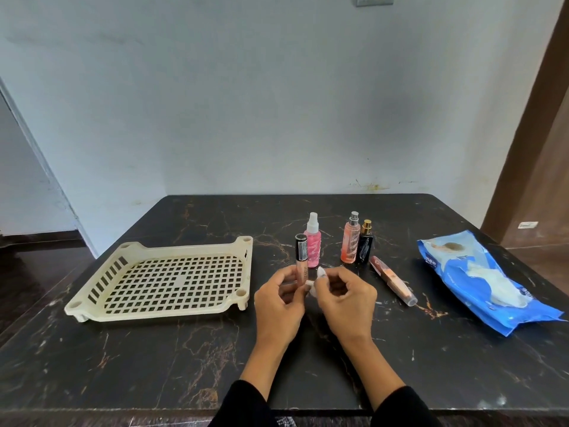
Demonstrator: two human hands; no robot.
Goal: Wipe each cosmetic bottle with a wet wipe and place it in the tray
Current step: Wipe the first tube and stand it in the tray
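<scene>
My left hand (281, 298) holds a slim peach tube with a black cap (300, 257) upright above the table. Close beside it, my right hand (346, 292) pinches a small white wet wipe (314, 283) against the tube's lower part. A cream perforated tray (160, 280) sits to the left with nothing in it. Behind my hands stand a pink spray bottle (313, 241), a peach spray bottle (350, 240) and a small black bottle with a gold cap (365, 245). A brown tube (392, 280) lies on its side to the right.
A blue wet wipe pack (480, 282) lies open at the right of the dark marble table (154, 365), a white wipe sticking out of it. A pale wall stands right behind the table's far edge. A brown door frame is at the right.
</scene>
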